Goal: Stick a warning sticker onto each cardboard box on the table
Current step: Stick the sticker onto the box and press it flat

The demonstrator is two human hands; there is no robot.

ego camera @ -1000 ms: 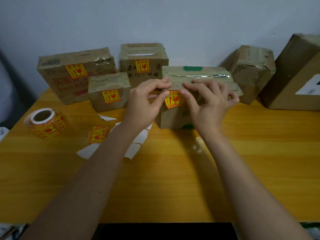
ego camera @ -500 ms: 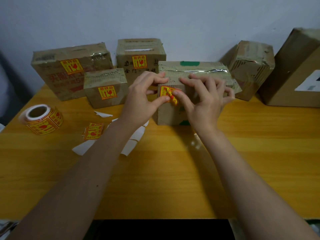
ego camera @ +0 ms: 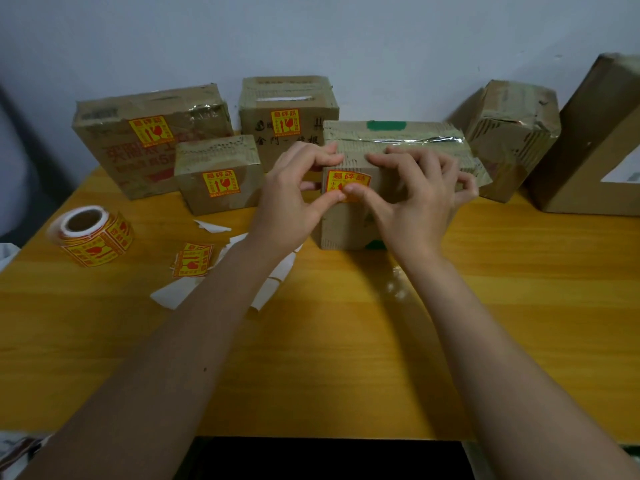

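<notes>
A yellow-and-red warning sticker lies on the front face of the taped middle cardboard box. Both thumbs press on the sticker's lower edge. My left hand has its fingers hooked over the box's top left edge. My right hand has its fingers curled on the box top. Three boxes at the left carry stickers: the large one, the small one and the back one. Two boxes at the right, a crumpled one and a big one, show no sticker.
A roll of warning stickers lies at the table's left side. A loose sticker and white backing papers lie beside my left forearm. The yellow wooden table ends against a wall behind the boxes.
The sticker was held tilted at the box's front face; now it lies flat there, and both thumbs have slid down to its lower edge.
</notes>
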